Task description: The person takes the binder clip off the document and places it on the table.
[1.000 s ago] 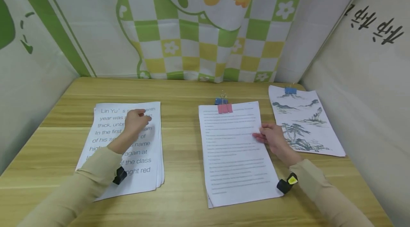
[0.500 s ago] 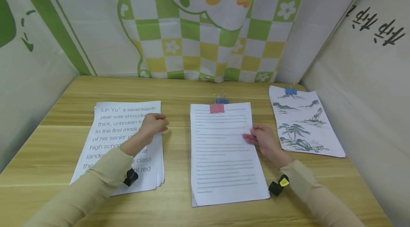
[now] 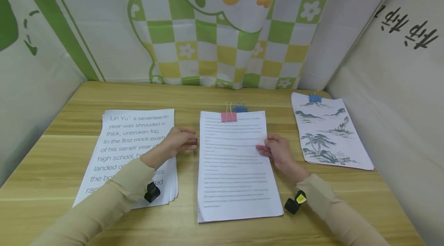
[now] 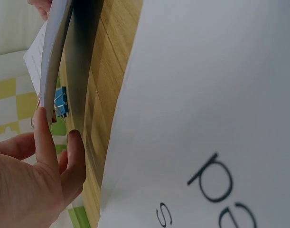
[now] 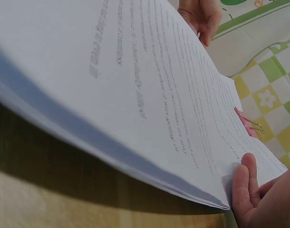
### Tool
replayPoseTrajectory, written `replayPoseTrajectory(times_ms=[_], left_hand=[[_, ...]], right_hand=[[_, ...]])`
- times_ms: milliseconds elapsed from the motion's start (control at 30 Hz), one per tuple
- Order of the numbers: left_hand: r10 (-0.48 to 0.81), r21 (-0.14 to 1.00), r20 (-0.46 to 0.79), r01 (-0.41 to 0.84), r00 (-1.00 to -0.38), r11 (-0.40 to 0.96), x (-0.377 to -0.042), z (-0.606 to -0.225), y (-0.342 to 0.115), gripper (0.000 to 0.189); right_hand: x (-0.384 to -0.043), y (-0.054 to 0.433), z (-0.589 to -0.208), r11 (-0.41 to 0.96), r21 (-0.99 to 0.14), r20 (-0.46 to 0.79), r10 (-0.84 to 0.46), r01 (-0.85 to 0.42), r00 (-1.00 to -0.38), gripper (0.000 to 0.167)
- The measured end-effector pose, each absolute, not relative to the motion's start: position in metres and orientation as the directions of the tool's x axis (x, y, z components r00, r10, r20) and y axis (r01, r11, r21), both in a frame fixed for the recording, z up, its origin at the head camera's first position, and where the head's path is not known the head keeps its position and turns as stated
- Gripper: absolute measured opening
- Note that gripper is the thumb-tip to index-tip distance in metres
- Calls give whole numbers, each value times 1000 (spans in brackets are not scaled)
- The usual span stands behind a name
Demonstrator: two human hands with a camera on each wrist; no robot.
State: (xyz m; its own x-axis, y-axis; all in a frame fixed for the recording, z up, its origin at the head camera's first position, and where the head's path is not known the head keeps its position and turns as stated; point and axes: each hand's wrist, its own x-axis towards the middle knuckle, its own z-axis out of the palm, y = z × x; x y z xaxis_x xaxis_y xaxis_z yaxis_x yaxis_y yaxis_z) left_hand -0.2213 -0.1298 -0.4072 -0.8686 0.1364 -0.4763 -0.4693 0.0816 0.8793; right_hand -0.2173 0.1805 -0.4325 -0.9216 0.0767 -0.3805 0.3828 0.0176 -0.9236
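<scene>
A stack of printed sheets [image 3: 236,169] with a pink binder clip [image 3: 229,117] on its top edge is held a little off the table. My right hand [image 3: 279,155] grips its right edge; in the right wrist view, the right hand's fingers [image 5: 244,185] lie at that edge. My left hand [image 3: 178,141] is beside the left edge, fingers extended and apart; in the left wrist view, a fingertip [image 4: 40,116] is at the stack's edge. Whether it touches is unclear. A blue binder clip [image 3: 240,109] lies on the table behind the stack, partly hidden.
On the left lies a pile of large-print pages [image 3: 135,126], partly under my left forearm. Landscape drawings [image 3: 329,130] with a blue binder clip [image 3: 315,98] lie at the right. The wooden table [image 3: 187,207] ends at a patterned curtain [image 3: 208,53] at the back.
My right hand has drawn the clipped stack leftward. My left hand has moved right from over the large-print pages to the stack's left edge. The loose blue clip has stayed in place.
</scene>
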Motion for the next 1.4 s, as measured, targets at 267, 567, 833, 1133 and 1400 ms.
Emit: replayPoseTrajectory(times_ms=[267, 567, 833, 1133, 1400], left_hand=[[104, 869, -494, -487, -863, 86, -224, -409, -125, 43], [89, 878, -478, -479, -874, 8, -227, -414, -120, 49], [1, 886, -457, -455, -889, 85, -225, -417, -119, 56], [-42, 903, -416, -418, -908, 99, -221, -418, -115, 51], [-55, 901, -421, -424, -906, 90, -219, -419, -112, 52]], right_hand=[[-215, 168, -431, 14, -922, -384, 72, 386, -921, 32], [-211, 160, -434, 19, -929, -368, 62, 370, -928, 26], [-210, 163, -438, 15, -933, -360, 41, 361, -932, 26], [-214, 171, -438, 5, -901, -433, -42, 433, -901, 39], [-244, 177, -427, 39, -887, -462, -84, 460, -883, 41]])
